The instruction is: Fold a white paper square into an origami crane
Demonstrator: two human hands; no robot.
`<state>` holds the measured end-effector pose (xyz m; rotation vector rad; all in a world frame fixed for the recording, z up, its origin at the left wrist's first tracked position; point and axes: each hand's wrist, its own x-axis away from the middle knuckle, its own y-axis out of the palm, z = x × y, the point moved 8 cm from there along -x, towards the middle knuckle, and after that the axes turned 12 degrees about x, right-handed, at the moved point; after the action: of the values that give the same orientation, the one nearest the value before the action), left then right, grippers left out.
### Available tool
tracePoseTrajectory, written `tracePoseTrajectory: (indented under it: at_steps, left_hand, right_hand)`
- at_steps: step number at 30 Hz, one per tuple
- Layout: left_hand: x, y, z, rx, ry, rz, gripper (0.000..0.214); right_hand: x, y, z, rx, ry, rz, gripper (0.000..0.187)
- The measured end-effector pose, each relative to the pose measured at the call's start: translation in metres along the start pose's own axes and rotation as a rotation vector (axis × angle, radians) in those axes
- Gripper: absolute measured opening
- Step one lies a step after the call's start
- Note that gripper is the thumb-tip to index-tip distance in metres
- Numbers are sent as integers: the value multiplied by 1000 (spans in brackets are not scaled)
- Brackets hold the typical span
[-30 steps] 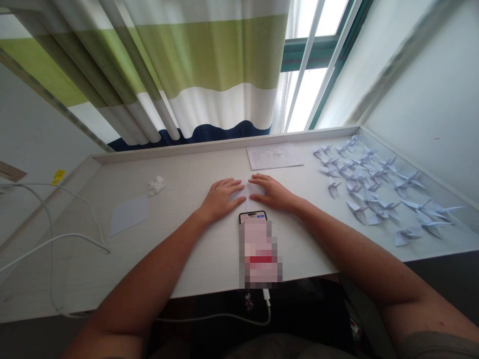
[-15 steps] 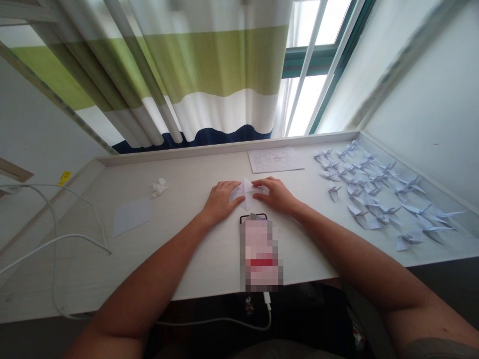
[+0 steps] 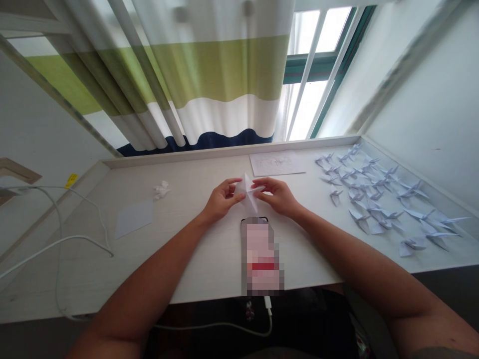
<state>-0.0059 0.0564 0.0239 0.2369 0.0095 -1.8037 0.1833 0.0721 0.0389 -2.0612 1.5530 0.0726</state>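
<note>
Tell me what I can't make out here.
Phone screen: head view, covered by pixel blocks.
Wording on the marked sheet: head view, too small.
Parts of the folded paper: head view, behind the left hand and right hand.
Rest of the white cable: head view, cut off by the left edge.

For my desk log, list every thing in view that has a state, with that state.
Folded paper: creased, held
Left hand: pinching it
Right hand: pinching it
Phone: lying flat
Plain sheet: flat
Marked sheet: flat
White scrap: crumpled
Paper cranes: folded
Curtain: partly drawn
</note>
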Motion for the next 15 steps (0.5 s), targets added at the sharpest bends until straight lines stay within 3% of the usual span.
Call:
tracePoseTrajectory:
  at_steps: [6, 11, 15]
  left_hand:
    - [1, 5, -3, 254, -44, 52, 57]
    - [-1, -6, -10, 304, -80, 172, 49]
    - [-2, -7, -10, 317, -79, 168, 54]
  right_hand:
    - [0, 6, 0, -217, 45, -61, 42]
    - [-2, -4, 4, -279, 89, 57, 36]
    - [-2, -7, 4, -278, 107, 96, 36]
